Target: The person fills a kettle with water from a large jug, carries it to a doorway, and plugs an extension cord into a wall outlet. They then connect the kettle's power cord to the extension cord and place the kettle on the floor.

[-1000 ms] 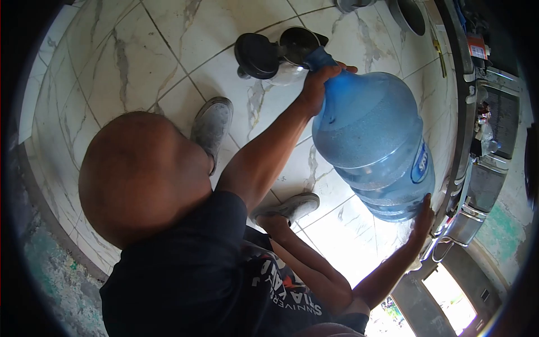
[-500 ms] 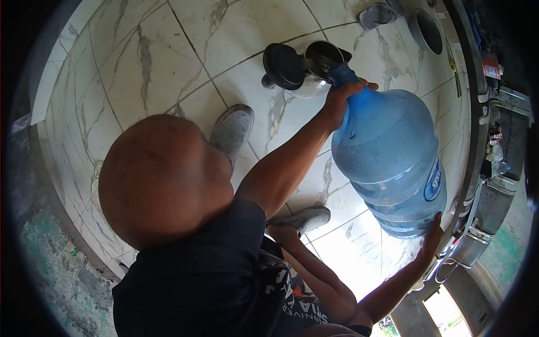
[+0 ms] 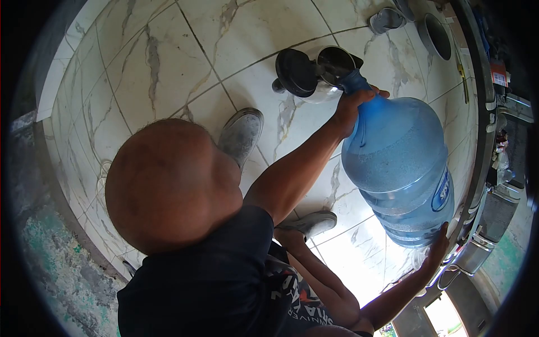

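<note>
A large translucent blue water jug (image 3: pixel 396 146) lies tilted, its neck at the rim of a kettle (image 3: pixel 337 62) on the tiled floor. My left hand (image 3: pixel 359 104) wraps around the jug's neck. Low down near its base, my right hand (image 3: pixel 438 247) supports the jug from the far side, with its fingers partly hidden. The kettle's black lid (image 3: pixel 296 73) stands swung open beside the mouth. Frothy water shows inside the jug, but the flow at the mouth is hidden.
Grey shoes (image 3: pixel 241 135) stand on the marbled tiles (image 3: pixel 168 62). Farther off are a grey slipper (image 3: pixel 386 21) and a round bowl (image 3: pixel 435 36). A dark-edged counter (image 3: pixel 476 62) with metal fittings and small items runs along the right. A rough stained wall (image 3: pixel 62 264) borders the lower left.
The view has shifted slightly, so everything appears a little farther right and lower. Both hands keep the same hold on the jug, and its neck stays at the kettle.
</note>
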Demonstrator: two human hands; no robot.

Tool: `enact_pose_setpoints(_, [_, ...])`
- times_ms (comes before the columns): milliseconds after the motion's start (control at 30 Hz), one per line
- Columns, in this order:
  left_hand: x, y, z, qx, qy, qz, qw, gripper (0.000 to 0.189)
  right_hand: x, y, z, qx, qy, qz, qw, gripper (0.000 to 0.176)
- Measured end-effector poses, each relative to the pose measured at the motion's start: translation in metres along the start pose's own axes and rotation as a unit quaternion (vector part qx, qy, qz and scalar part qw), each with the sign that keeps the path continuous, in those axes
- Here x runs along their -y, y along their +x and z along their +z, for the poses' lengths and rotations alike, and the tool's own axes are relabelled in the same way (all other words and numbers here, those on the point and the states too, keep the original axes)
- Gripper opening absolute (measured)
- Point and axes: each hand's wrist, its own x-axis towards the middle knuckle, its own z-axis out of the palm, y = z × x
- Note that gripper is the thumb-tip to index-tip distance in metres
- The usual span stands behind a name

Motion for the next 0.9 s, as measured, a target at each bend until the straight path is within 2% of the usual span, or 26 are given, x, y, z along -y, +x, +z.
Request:
enact_pose_setpoints(267, [-0.002, -0.002, 0.002, -0.002, -0.019, -0.01, 1.0, 0.038, 0.006, -0.005, -0.005, -0.001, -0.039, -0.004, 0.999, 0.072])
enact_pose_setpoints(567, [-0.002, -0.002, 0.001, 0.007, -0.028, -0.009, 1.0, 0.036, 0.005, -0.003, -0.01, 0.03, 0.006, -0.005, 1.0, 0.071])
enact_pose_setpoints(633, [-0.002, -0.001, 0.001, 0.008, -0.024, -0.005, 1.0, 0.036, 0.002, 0.001, -0.013, 0.059, -0.015, 0.016, 0.998, 0.081])
enact_pose_setpoints(867, [-0.002, -0.001, 0.0, 0.007, -0.015, -0.006, 1.0, 0.035, 0.011, -0.01, -0.003, 0.043, -0.01, 0.008, 0.999, 0.082])
enact_pose_setpoints(900, [-0.002, -0.001, 0.0, 0.007, -0.015, -0.007, 1.0, 0.035, 0.013, -0.012, -0.001, 0.034, 0.002, 0.012, 0.999, 0.076])
